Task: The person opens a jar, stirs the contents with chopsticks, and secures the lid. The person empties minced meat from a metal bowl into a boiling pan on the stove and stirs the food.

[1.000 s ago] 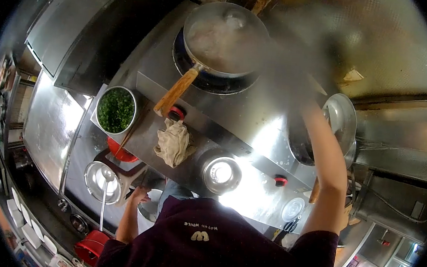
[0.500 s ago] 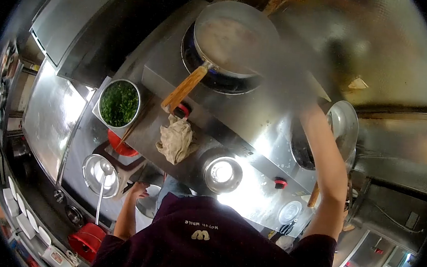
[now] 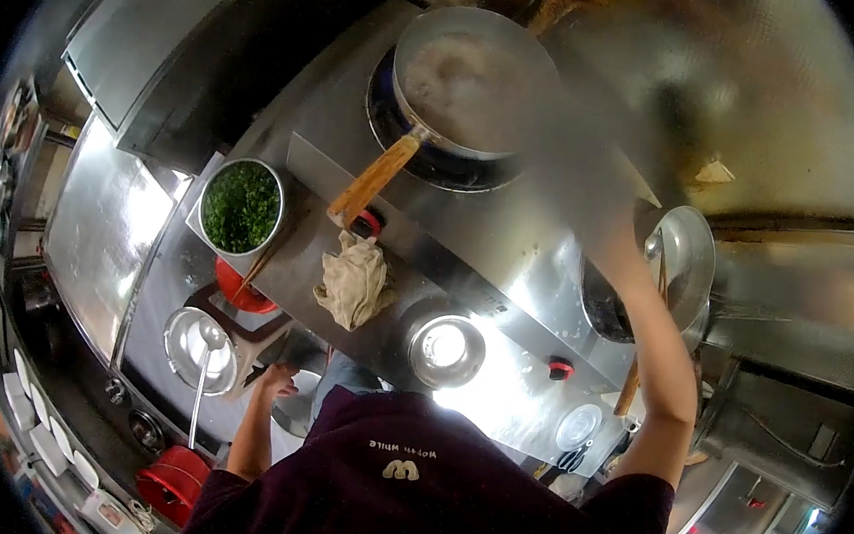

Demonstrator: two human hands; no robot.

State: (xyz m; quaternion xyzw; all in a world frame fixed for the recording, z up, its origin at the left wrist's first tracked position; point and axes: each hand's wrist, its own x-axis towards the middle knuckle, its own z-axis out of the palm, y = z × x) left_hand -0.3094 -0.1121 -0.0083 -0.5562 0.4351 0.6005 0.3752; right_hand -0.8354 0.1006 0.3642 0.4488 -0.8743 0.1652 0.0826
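My left hand (image 3: 281, 381) hangs low beside a white bucket (image 3: 293, 419), its fingers loosely bent and nothing visible in them. My right arm reaches forward over the stove, and a grey blur hides most of my right hand (image 3: 614, 244); I cannot see what its fingers hold. Ahead, a wok (image 3: 534, 60) with a wooden handle (image 3: 379, 178) sits on the left burner, with bubbling, brownish liquid (image 3: 452, 78) in it. Beneath my right forearm is a second wok (image 3: 682, 272), with a ladle (image 3: 653, 247) in it.
A pot of chopped greens (image 3: 241, 207) stands left of the stove. On the front ledge lie a crumpled cloth (image 3: 354, 281) and a metal bowl (image 3: 420, 352). Another bowl (image 3: 175, 343) holds a ladle. Scissors (image 3: 573, 457) and a red bucket (image 3: 173, 478) are lower down.
My right hand has shifted slightly toward the right and back. The liquid's surface in the wok looks darker, with a ring in it. My left hand stays put.
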